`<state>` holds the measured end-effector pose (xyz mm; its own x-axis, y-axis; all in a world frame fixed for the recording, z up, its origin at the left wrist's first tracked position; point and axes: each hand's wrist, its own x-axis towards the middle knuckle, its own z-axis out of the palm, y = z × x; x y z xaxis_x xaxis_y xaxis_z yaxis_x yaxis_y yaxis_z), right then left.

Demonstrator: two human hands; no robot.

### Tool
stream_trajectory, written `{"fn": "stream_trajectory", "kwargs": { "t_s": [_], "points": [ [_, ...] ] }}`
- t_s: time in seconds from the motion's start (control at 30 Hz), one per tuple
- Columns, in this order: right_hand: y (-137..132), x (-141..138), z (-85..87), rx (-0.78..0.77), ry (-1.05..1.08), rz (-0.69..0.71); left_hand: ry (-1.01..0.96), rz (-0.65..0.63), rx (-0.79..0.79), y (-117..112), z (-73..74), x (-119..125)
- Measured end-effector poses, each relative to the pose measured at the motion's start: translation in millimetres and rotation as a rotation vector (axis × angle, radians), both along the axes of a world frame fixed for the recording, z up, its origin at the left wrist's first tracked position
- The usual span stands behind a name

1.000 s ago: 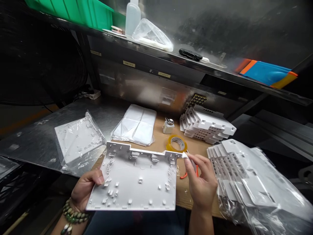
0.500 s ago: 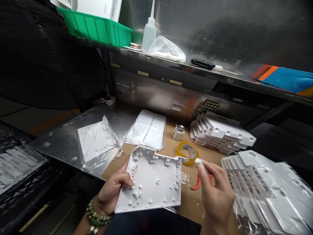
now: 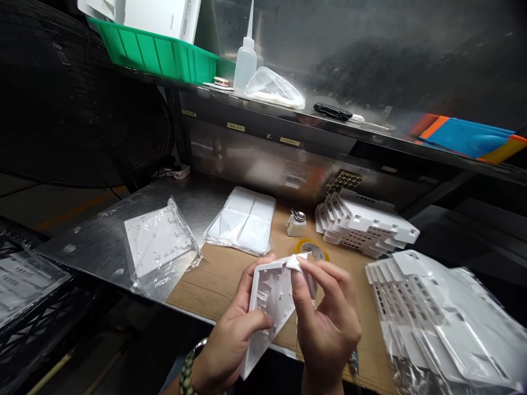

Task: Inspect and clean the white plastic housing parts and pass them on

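My left hand (image 3: pixel 230 337) is closed around a white plastic housing panel (image 3: pixel 280 300), thumb on its inner face and fingers behind. The panel is tilted steeply, and small posts and clips show inside it. At its upper edge my right hand (image 3: pixel 329 321) pinches a small folded white piece that looks like cloth (image 3: pixel 293 263), touching the rim. Part of the panel's right side is hidden behind the right fingers. Just beyond the hands lies a roll of yellow tape (image 3: pixel 319 249), partly covered. A small white dispenser bottle (image 3: pixel 296 224) with a metal top stands behind it.
Stacked white panels (image 3: pixel 370 219) and bagged panels (image 3: pixel 457 323) occupy the right side. Plastic bags (image 3: pixel 242 219) lie at the back, with one bagged panel (image 3: pixel 160 238) to the left. Cardboard (image 3: pixel 206 285) covers part of the metal bench. Above runs a shelf holding a green bin (image 3: pixel 160 55).
The panel has turned from facing me to a steep tilt and moved right. My right hand has come left, bringing the white piece onto the panel's edge.
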<state>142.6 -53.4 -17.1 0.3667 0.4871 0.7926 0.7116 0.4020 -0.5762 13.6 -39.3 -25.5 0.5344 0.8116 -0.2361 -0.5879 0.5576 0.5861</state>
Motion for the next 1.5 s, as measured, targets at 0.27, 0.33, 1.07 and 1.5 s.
{"fn": "stream_trajectory", "kwargs": {
  "t_s": [0.27, 0.33, 1.07, 1.5],
  "points": [
    [3, 13, -4.5, -0.04, -0.018, -0.064, -0.023, -0.017, -0.101, 0, 3.4, -5],
    [7, 31, -7.1, -0.012, 0.03, -0.123, -0.013, -0.024, -0.115, 3, 3.1, -10],
    [42, 67, -32.4, -0.106, -0.009, -0.153, -0.029, 0.074, -0.149, 20, -5.2, -27],
    [69, 147, -113.0, -0.774, -0.079, -0.396, -0.194, -0.051, -0.117, 44, -23.3, -76]
  ]
}}
